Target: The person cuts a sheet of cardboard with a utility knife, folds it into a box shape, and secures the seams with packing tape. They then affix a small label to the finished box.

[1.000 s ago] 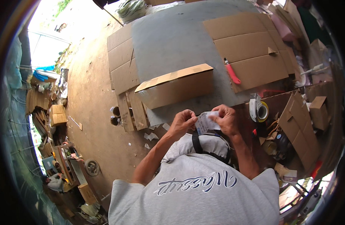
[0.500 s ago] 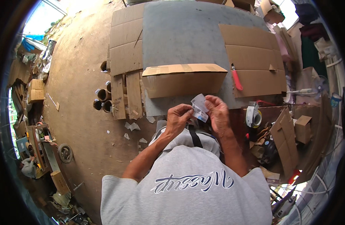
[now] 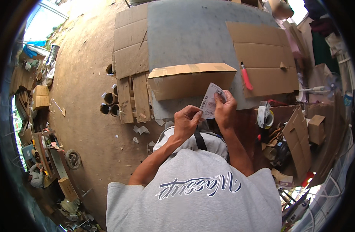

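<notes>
A white printed label [image 3: 209, 105] with barcodes is held up in front of me, just on my side of the table. My right hand [image 3: 226, 112] pinches its right side between thumb and fingers. At its lower left edge my left hand [image 3: 186, 121] is closed in a pinch, fingertips against the paper. Just beyond both hands a long brown cardboard box [image 3: 185, 87] lies on the grey tabletop [image 3: 185, 34], tape along its upper edge. The label overlaps the box's near side in the view.
A red-handled utility knife [image 3: 246, 78] lies on a flat cardboard sheet [image 3: 266, 50] to the right. Nearer stands a tape dispenser [image 3: 265, 118]. Another cardboard sheet [image 3: 131, 42] and cardboard tubes [image 3: 110, 98] are at left. A person [image 3: 36, 178] is far left.
The label, bent into two flaps before, now stands up as one straighter sheet. My right hand has shifted its grip along it; my left hand stays close to its lower edge.
</notes>
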